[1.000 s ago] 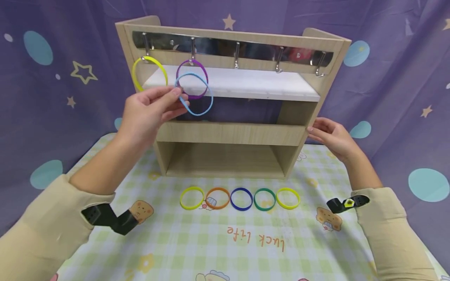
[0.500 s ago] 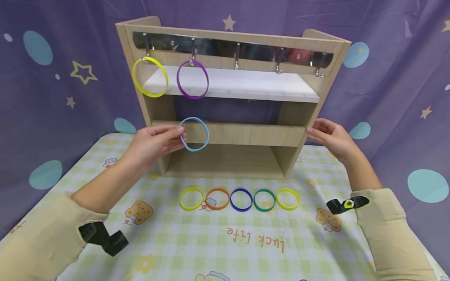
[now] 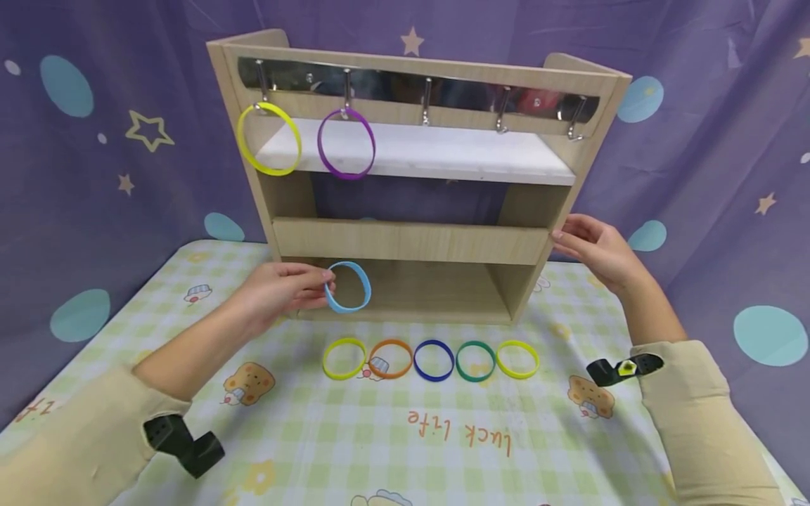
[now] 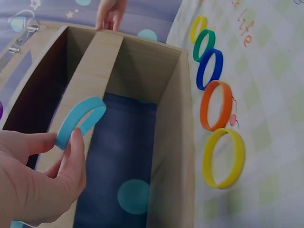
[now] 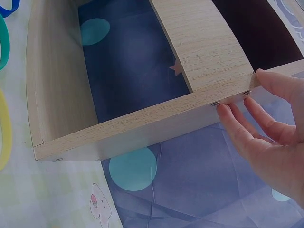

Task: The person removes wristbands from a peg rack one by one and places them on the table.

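Observation:
A light blue silicone wristband (image 3: 348,287) is pinched by my left hand (image 3: 268,295) between thumb and fingers, in front of the wooden rack's lower opening. In the left wrist view the wristband (image 4: 80,121) tilts out from the fingertips. My right hand (image 3: 598,249) touches the right side panel of the wooden rack (image 3: 411,240). The right wrist view has its thumb at the panel's front edge and the fingertips (image 5: 227,114) against the outer side. From the rack's two leftmost hooks hang a yellow wristband (image 3: 268,173) and a purple wristband (image 3: 346,174).
On the checked tablecloth (image 3: 354,436), a row of wristbands lies before the rack: yellow (image 3: 325,365), orange (image 3: 391,375), blue (image 3: 434,379), green (image 3: 476,379) and another yellow (image 3: 518,376). Three metal hooks (image 3: 426,105) at the right hold nothing. A purple curtain (image 3: 715,176) stands behind.
My left hand has come down from near the purple wristband to the rack's lower opening, still pinching the light blue wristband. The right hand stays at the side panel.

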{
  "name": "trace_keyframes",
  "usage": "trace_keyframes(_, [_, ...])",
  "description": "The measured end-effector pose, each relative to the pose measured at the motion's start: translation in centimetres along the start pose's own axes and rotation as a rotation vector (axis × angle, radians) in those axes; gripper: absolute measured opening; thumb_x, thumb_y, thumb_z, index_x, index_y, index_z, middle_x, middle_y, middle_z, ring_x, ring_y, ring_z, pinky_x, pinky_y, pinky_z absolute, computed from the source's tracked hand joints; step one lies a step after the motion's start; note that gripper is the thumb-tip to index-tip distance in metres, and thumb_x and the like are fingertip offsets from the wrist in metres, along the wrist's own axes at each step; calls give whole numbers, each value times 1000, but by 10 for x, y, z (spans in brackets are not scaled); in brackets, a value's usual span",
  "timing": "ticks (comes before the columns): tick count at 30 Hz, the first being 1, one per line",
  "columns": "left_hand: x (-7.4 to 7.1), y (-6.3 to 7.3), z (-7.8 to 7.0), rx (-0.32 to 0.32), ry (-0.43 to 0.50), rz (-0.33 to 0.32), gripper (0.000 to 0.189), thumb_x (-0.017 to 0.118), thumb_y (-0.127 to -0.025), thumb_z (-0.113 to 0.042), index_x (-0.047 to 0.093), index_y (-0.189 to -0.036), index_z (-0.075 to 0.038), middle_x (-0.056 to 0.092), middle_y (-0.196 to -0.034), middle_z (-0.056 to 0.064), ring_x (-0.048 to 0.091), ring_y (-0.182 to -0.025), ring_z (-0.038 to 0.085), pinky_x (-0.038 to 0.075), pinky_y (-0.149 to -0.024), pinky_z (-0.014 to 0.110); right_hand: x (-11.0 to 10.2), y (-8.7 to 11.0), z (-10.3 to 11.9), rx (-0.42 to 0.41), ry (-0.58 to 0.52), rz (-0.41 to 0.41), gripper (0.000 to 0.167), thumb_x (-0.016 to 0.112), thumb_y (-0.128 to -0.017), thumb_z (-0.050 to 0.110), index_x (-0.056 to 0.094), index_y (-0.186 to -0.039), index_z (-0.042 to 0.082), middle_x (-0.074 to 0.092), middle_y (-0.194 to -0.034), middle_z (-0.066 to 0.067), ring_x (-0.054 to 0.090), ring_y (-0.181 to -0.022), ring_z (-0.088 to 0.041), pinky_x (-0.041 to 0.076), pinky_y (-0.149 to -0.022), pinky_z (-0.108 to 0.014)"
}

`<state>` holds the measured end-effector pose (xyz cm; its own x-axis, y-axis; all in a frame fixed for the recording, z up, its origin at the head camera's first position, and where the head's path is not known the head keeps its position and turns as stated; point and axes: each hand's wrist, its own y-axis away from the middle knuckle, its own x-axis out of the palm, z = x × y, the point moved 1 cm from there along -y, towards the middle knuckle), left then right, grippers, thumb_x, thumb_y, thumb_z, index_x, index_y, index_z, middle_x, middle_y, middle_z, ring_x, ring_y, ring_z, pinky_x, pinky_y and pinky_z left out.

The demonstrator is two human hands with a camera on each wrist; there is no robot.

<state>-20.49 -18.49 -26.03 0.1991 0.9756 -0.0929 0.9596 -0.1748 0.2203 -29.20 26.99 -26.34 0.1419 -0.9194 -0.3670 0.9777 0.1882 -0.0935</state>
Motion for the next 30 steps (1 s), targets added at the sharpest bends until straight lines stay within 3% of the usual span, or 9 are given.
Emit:
trace_keyframes(10, [-12, -1, 22, -9, -88, 87, 48, 56, -97, -14, 43, -132, 17, 72, -88, -5, 69, -86, 4, 59, -87, 22, 0, -1, 0, 6, -1, -13, 57, 60, -95, 22, 33, -139, -2, 53, -107, 13, 58, -95, 6, 54, -83, -8])
trace_keyframes(18, [-25, -5, 35, -36, -174, 111, 45, 53, -98, -13, 45, -130, 18, 72, -91, -2, 69, -88, 6, 60, -88, 25, -1, -2, -2, -17, -27, 0, 43, 61, -95, 19, 40, -130, 7, 54, -106, 12, 58, -96, 4, 54, -82, -7])
trace_keyframes(30, [-46, -4, 58, -104, -259, 166, 45, 51, -99, -12, 45, -129, 20, 73, -94, 2, 69, -91, 10, 60, -89, 28, -1, -1, -2, -2, -29, 1, 54, 59, -95, 17, 32, -138, 0, 52, -107, 12, 57, -95, 6, 53, -82, -6])
